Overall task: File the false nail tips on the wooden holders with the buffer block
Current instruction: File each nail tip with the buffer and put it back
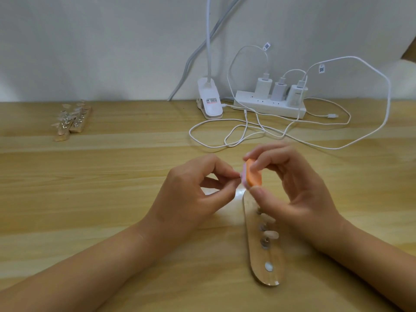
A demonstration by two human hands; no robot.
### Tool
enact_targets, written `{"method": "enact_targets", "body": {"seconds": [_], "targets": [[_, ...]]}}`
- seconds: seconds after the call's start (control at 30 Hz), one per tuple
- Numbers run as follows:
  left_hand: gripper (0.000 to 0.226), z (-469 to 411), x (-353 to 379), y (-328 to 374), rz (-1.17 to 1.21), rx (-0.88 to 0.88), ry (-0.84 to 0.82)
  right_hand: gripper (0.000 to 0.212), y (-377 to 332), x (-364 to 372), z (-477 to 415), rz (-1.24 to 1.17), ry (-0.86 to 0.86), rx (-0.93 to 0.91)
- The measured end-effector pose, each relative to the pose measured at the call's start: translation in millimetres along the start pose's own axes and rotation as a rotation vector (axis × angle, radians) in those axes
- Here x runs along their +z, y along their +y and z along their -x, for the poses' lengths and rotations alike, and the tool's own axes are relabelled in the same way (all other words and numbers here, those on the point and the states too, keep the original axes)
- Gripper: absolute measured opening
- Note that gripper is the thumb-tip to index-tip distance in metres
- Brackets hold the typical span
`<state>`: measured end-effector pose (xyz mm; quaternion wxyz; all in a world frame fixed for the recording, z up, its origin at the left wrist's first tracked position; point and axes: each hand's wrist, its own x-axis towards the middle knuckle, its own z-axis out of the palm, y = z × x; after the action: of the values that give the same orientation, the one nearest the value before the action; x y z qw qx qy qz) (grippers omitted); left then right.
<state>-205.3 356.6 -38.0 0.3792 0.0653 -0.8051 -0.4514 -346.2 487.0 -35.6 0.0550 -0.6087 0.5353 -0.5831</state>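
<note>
One holder (263, 262) lies under the hands, tips (271, 234) on it; two more holders (72, 119) sit far left. Right hand (299, 194) grips block (320, 175); left hand (191, 188) pinches a likely tip (239, 176) against it. Filing looks midway, most tips left.

Left hand (193, 190): back up, thumb and forefinger pinching a small pale tip (239, 181), other fingers curled under. Right hand (299, 199): thumb and fingers gripping block (253, 174). Forearms bare, converging from lower corners.
</note>
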Motion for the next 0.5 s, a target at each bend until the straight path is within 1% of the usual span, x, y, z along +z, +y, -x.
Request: {"method": "enact_targets", "body": {"seconds": [0.1, 0.17, 0.23, 0.27, 0.3, 0.37, 0.43, 0.5], "targets": [[0.01, -1.2, -2.2, -2.2, 0.078, -0.115, 0.046, 0.021, 4.3, -5.3, -4.5, 0.029, 0.078, 0.104], [0.013, -2.7, -2.1, -2.9, 0.133, -0.171, 0.048, 0.021, 2.6, -5.8, -5.1, 0.005, 0.105, 0.085], [0.012, -4.5, -2.6, -4.9, 0.164, -0.2, 0.046, 0.024, 1.1, -2.1, -3.3, -0.017, 0.084, 0.039], [0.011, -5.8, -3.4, -6.2, 0.189, -0.212, 0.048, 0.027, 2.0, -1.6, -3.0, -0.032, 0.076, 0.044], [0.01, -7.1, -4.8, -6.9, 0.219, -0.224, 0.044, 0.03, 4.4, -3.0, -3.4, -0.044, 0.08, 0.074], [0.014, -8.9, -6.6, -8.2, 0.248, -0.249, 0.013, 0.037, 10.8, -10.2, -6.0, -0.022, 0.111, 0.19], [0.014, -9.1, -6.3, -7.8, 0.248, -0.267, -0.035, 0.043, 18.7, -19.4, -7.6, 0.081, 0.086, 0.306], [0.011, -7.8, -5.1, -5.1, 0.258, -0.265, -0.079, 0.048, 25.4, -26.7, -8.0, 0.222, 0.026, 0.377]]}}
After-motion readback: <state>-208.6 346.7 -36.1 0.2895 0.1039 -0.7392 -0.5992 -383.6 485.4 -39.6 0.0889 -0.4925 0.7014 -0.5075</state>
